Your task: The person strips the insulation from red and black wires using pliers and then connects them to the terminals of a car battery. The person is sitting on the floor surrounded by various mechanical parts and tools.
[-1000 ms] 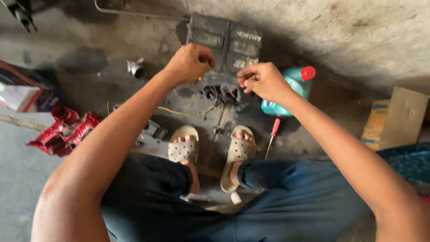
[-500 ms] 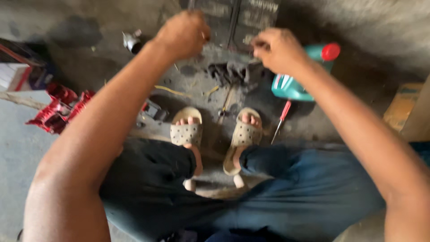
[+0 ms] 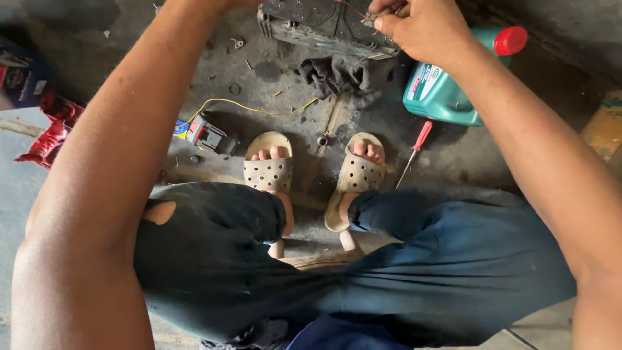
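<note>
Right hand [image 3: 424, 29]: grip pinched on thin red wire [image 3: 353, 9] at top edge of dark battery-like block [image 3: 327, 26], probably a terminal. Left hand out of frame past forearm; grip cannot tell. Step in hand: wire fitting. Next calls for fine, steady fingertip work. Red-handled screwdriver [image 3: 414, 148] lies below grip; teal oil jug [image 3: 447, 87] just beside.

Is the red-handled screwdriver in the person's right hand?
No, the red-handled screwdriver lies on the floor beside the green jug, while the right hand pinches thin wires at the dark box.

Bare floor [image 3: 453, 152] lies open beside the red-handled screwdriver [image 3: 414, 146]; the green jug [image 3: 447, 91], dark rag [image 3: 343, 72] and yellow wire [image 3: 253, 107] crowd the black casing [image 3: 317, 23].
</note>
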